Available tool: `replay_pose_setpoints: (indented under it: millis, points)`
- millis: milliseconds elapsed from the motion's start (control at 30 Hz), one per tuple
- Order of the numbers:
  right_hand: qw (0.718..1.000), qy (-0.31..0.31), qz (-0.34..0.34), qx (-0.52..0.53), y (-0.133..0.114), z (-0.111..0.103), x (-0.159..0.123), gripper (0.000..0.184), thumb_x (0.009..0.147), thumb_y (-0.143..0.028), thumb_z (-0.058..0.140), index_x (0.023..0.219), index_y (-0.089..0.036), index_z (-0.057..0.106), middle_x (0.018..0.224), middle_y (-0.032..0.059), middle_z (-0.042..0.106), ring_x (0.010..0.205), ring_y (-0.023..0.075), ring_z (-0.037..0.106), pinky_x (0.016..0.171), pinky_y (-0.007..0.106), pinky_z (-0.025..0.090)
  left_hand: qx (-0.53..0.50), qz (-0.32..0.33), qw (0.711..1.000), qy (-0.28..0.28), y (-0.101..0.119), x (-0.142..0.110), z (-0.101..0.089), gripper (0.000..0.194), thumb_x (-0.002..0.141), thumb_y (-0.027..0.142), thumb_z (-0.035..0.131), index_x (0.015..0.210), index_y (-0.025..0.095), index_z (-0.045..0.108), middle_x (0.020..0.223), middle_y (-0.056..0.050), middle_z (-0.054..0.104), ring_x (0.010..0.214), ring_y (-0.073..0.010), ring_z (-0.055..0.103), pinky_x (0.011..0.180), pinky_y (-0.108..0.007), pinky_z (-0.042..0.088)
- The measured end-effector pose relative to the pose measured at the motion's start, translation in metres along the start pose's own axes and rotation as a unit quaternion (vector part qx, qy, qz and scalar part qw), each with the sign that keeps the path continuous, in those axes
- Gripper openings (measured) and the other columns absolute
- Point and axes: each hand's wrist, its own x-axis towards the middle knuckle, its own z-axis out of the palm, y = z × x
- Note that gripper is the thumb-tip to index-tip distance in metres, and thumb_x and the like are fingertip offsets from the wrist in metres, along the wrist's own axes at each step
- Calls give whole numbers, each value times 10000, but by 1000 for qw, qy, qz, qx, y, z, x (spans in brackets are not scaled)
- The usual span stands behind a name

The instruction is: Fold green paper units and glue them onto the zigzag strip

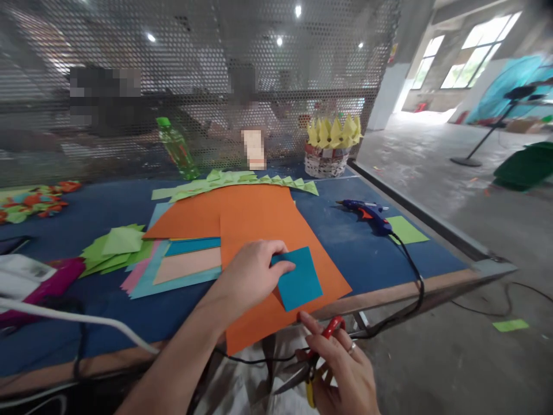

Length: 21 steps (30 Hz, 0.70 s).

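Observation:
A blue paper square [301, 282] is pinched along its left edge by my left hand [261, 268], over a large orange paper sheet [259, 230]. Part of that sheet hangs past the table's front edge. Lower right, my right hand [341, 360] grips scissors [298, 373] with red and yellow handles; their blades point left, below the table edge. Its index finger reaches up near the square's lower edge. To the left lie sheets of pink, light blue and peach paper [185, 266], partly under the orange paper.
A blue glue gun [367, 216] with a black cord lies at right beside a green paper piece [406, 230]. Folded green strips [242, 183], a green bottle [177, 148] and a yellow-topped paper basket [328, 158] stand or lie along the mesh panel. Green squares [114, 251] are at left.

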Motion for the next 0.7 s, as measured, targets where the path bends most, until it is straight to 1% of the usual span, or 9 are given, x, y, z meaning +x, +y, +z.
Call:
replay_pose_setpoints:
  millis: [67, 133, 200, 267, 367, 500, 600, 700]
  points:
    - [1000, -19, 8, -4, 1, -1, -5, 488, 676, 8, 439, 1103, -183, 577, 1187, 123, 752, 848, 206, 756, 709, 297, 601, 8, -22, 1000, 1, -16, -20, -11, 217, 868, 418, 598, 768, 228, 633, 675, 40, 620, 623, -151, 547, 577, -280, 333]
    - [1000, -27, 10, -13, 2, 0, -9, 482, 695, 15, 446, 1116, -176, 580, 1160, 124, 762, 927, 223, 756, 748, 305, 601, 14, -45, 999, -3, -32, -39, -17, 226, 877, 412, 589, 751, 227, 619, 674, 40, 617, 632, -154, 553, 582, -279, 337]
    - [999, -19, 12, -24, 2, 0, -11, 459, 721, 11, 445, 1116, -176, 583, 1113, 115, 779, 980, 230, 752, 773, 307, 600, 18, -61, 998, -7, -46, -52, -19, 222, 882, 388, 585, 733, 224, 598, 684, 37, 617, 653, -159, 559, 597, -280, 339]
    - [999, -15, 22, -34, 1, 0, -11, 440, 748, 8, 451, 1124, -182, 580, 1091, 100, 787, 1030, 230, 744, 814, 314, 601, 21, -65, 998, -9, -54, -60, -17, 201, 883, 361, 586, 736, 224, 591, 712, 34, 634, 681, -163, 569, 625, -284, 345]
    - [998, -29, 27, -53, -2, -1, -9, 426, 769, 5, 459, 1132, -185, 578, 1113, 95, 781, 1072, 231, 734, 844, 317, 604, 27, -68, 997, 0, -57, -62, -14, 176, 893, 349, 578, 767, 227, 596, 785, 16, 668, 742, -182, 590, 665, -294, 357]
    - [996, -31, 29, -78, -6, -3, -8, 407, 782, -14, 457, 1122, -199, 582, 1106, 83, 784, 1018, 234, 755, 817, 321, 617, 39, -70, 997, 19, -56, -61, -13, 164, 909, 348, 562, 809, 224, 598, 887, -29, 694, 821, -215, 614, 696, -311, 372]
    - [995, -29, 48, -84, -9, -3, -9, 391, 806, -25, 467, 1132, -208, 581, 1103, 79, 786, 996, 234, 761, 854, 348, 607, 45, -66, 997, 23, -58, -59, -12, 141, 909, 323, 563, 820, 219, 599, 928, -46, 701, 842, -227, 622, 713, -323, 381]
    - [994, -32, 57, -82, -11, -2, -10, 418, 796, -10, 447, 1140, -203, 582, 1119, 80, 781, 997, 229, 759, 863, 353, 596, 49, -58, 997, 21, -59, -59, -10, 117, 904, 309, 580, 834, 218, 606, 939, -45, 703, 867, -236, 630, 738, -332, 388]
